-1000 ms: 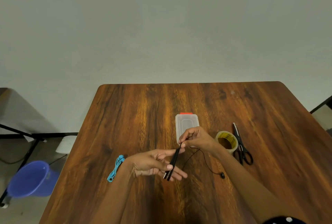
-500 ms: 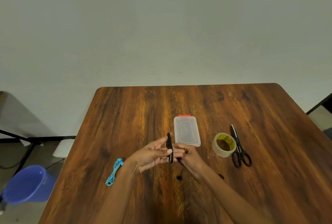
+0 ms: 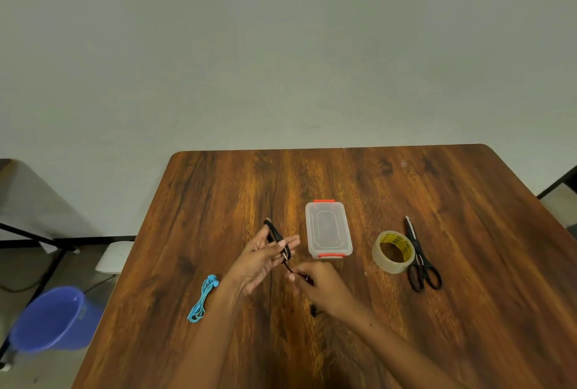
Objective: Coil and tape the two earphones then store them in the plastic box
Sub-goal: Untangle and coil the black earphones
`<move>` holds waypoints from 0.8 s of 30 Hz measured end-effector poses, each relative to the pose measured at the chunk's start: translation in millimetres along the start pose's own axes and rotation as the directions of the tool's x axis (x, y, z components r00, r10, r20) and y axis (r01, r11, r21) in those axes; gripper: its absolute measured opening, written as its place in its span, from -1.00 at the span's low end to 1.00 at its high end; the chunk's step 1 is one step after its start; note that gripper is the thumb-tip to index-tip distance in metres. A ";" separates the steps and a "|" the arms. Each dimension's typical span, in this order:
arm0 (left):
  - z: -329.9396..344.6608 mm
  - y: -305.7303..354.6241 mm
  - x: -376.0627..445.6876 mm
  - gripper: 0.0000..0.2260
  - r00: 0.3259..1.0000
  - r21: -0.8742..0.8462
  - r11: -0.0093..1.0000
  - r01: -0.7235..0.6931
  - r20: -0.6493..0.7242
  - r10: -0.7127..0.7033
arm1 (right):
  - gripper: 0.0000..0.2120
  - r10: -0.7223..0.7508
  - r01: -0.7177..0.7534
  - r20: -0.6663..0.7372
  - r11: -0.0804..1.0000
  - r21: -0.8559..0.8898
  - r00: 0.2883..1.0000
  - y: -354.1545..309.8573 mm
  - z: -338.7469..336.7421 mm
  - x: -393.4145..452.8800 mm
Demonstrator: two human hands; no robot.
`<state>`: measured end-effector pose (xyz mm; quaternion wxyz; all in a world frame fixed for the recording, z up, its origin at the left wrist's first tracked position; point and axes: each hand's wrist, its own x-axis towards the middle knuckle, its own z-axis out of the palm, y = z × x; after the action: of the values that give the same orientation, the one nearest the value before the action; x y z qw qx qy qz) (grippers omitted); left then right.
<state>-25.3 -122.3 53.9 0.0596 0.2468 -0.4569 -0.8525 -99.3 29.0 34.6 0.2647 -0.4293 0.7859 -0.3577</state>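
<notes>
Coiling of the black earphone (image 3: pixel 278 240), lower centre of the frame. A second ago the right hand (image 3: pixel 318 287) was above the coil, near the plastic box (image 3: pixel 328 229); it has now swung below and to the right of it, pinching the free end of the cable, so another turn has been laid and little slack appears to remain. The left hand (image 3: pixel 265 256) is nearly flat, fingers extended, with the loops wound lengthwise over them and the thumb seemingly pressing the bundle. The coil appears as a narrow, elongated black loop. An earbud seems to lie on the table (image 3: pixel 468 310) beneath the right wrist. The blue earphone (image 3: pixel 203 299) lies bundled at lower left; tape on it cannot be made out. The box, lid closed, lies at centre.
</notes>
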 end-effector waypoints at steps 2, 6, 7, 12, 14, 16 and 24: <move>-3.1 -0.1 -0.2 -0.28 1.000 -0.003 1.000 -0.008 -0.005 0.008 | -0.75 -0.027 0.024 -0.018 0.990 -0.138 0.999 -2.2 -1.6 0.4; -4.3 -2.6 -1.2 -0.28 1.000 0.034 0.999 -0.003 -0.031 0.004 | -0.80 -0.127 0.117 -0.001 0.918 -0.378 0.992 -4.9 -8.4 0.2; -2.9 -3.3 -2.1 -0.29 0.999 0.067 0.998 0.004 -0.038 -0.001 | -0.80 -0.151 0.145 0.019 0.896 -0.419 0.988 -6.9 -11.0 0.9; 4.7 -5.6 -8.8 -0.28 0.991 0.360 0.926 0.113 0.029 -0.132 | -0.79 -0.195 0.214 0.094 0.807 -0.550 0.976 -21.0 -34.7 9.4; 7.5 -3.0 -13.7 -0.30 0.975 0.463 0.875 0.144 0.085 -0.205 | -0.80 -0.151 0.201 0.134 0.781 -0.591 0.979 -27.1 -49.8 15.0; 9.8 -0.7 -18.3 -0.36 0.951 0.490 0.860 0.146 0.170 -0.259 | -0.80 -0.152 0.225 0.170 0.752 -0.620 0.974 -31.4 -63.2 20.3; 5.4 -0.4 -23.8 -0.48 0.843 0.452 0.869 0.201 0.372 -0.389 | -0.84 -0.208 0.248 0.135 0.801 -0.545 0.969 -26.9 -97.3 37.5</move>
<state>-7.0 -110.3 64.8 -0.2338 0.1175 -0.5761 -0.7743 -175.1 19.1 110.6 0.1097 -0.5910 0.7890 -0.1271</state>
